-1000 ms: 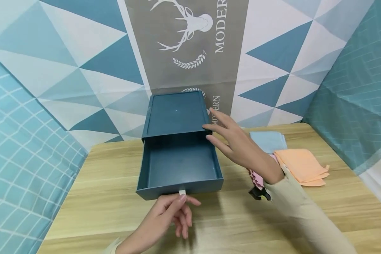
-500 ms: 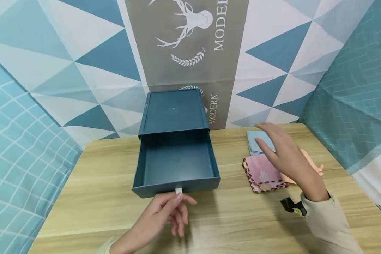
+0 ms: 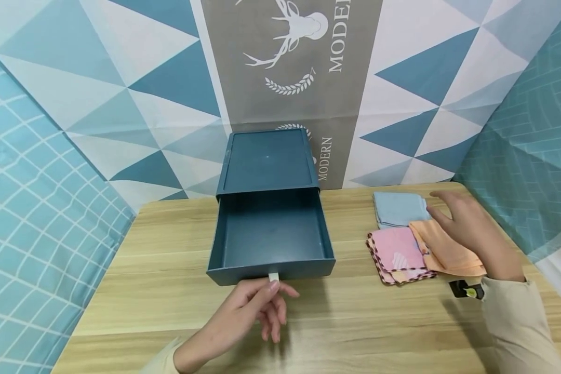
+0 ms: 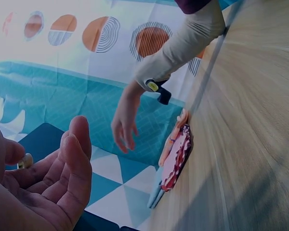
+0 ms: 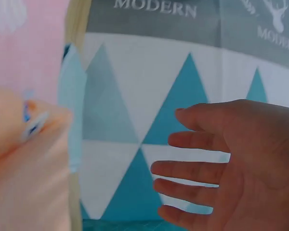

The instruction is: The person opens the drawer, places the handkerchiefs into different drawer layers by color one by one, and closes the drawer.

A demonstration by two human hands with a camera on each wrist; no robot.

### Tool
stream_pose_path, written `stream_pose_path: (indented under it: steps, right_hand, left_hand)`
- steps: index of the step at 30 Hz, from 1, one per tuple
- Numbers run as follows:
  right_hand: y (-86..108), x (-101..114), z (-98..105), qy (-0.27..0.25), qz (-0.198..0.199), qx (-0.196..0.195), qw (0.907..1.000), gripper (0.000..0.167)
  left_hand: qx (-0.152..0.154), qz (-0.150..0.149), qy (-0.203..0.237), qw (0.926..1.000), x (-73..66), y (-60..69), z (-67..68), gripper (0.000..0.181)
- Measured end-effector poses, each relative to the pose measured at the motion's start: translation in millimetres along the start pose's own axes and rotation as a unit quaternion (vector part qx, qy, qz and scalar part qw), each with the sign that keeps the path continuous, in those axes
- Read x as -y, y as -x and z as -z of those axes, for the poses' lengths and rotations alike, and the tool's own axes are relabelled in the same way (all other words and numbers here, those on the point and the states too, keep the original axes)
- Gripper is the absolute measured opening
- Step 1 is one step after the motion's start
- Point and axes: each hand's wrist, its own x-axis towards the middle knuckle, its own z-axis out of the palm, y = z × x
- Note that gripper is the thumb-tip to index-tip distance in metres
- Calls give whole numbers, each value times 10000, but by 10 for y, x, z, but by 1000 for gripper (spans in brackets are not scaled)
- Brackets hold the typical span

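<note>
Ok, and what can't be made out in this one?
- Back end of the drawer: head view, under the blue case.
- Part of the orange cloth: head view, behind the right hand.
- Its print: right wrist view, blurred.
- Lower end of the white tab: head view, covered by the left hand.
- Upper antler of the deer: head view, cut off by the top edge.

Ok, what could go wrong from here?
If the right hand lifts the orange cloth, the pink cloth touching it might drag along. The left hand pinches only the small pale tab, so a tug could slide the drawer further out or shift the box.
</note>
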Motion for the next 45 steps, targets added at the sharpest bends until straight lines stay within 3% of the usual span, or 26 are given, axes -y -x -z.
stream_pose_path:
  steps: [16,23,30,36,45]
  right_hand:
    - [310,-572,-163,-257,-589,981,9931,42]
    - [241,-612,-278,-262,-470,1243,9908,35]
    - [167,-652,-375,-247,-385,1294,9905,29]
    - [99,-691,-371,-128,-672,1685,9833,38]
    - [39,-650,-381,112,-989,1524,9833,30]
  left_hand:
    - [190,-84,77,9998,2,-25,-105,43]
    - [80,11,-15,10000,-18,21,-76,44]
    - [30,-198,-142,9997,-27,17,-54,43]
    - [18,-202,-28,9998,-27,-6,-50,43]
    - [-65,-81,-18,9999,5,17,-26,43]
